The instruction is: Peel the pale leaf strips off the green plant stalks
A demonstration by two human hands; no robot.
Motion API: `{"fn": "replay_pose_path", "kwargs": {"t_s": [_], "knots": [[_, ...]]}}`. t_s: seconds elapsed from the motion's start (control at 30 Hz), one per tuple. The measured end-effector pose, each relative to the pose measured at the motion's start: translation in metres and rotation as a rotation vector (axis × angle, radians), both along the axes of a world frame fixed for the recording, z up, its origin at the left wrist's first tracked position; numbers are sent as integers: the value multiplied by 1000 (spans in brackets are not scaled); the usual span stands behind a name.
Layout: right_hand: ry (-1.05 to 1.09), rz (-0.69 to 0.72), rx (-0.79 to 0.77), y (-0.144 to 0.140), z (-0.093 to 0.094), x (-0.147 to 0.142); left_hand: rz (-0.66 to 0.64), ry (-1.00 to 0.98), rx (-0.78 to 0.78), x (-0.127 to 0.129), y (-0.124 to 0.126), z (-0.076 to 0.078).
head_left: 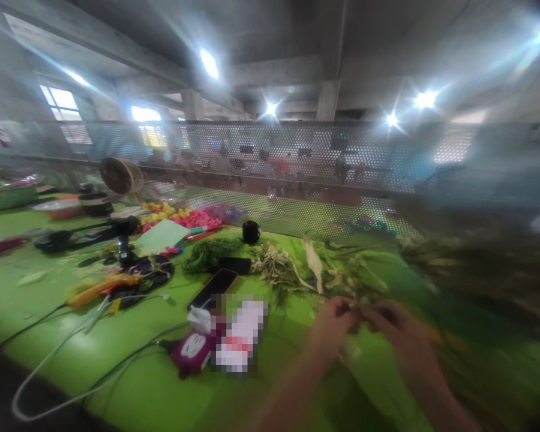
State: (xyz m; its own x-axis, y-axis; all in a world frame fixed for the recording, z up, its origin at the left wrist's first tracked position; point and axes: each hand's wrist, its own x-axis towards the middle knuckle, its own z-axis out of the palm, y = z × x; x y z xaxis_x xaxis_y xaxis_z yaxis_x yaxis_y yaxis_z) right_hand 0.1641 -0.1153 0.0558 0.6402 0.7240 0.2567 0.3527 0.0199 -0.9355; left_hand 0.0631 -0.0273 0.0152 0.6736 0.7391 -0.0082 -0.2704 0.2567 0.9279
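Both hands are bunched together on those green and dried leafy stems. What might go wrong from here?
1. The left hand and right hand meet over the loose pile of green and dried leafy stems; the view is blurred, so the grip cannot be judged, and stems may slip out.
2. The black smartphone lies close beside the pile; a sweeping forearm might knock it.
3. The white cables trail across the green table and could snag.

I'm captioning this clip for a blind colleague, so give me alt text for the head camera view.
Two bare hands, left hand and right hand, meet over a bright green table, pinching blurred pale green leafy stems. A pile of dried pale plant sprigs lies just beyond; a black phone, an orange glue gun and white cables lie to the left.
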Motion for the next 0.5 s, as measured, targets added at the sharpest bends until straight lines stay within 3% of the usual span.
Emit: {"fn": "replay_pose_path", "kwargs": {"t_s": [0.27, 0.4, 0.5], "knots": [[57, -137, -1, 2, 0, -5, 42, -83, -66, -1, 2, 2], [12, 19, -80, 3, 2, 5, 68, -99, -68, -1, 10, -3], [-231, 49, -218, -17, -2, 30, 71, -123, -70, 0, 18, -6]]}}
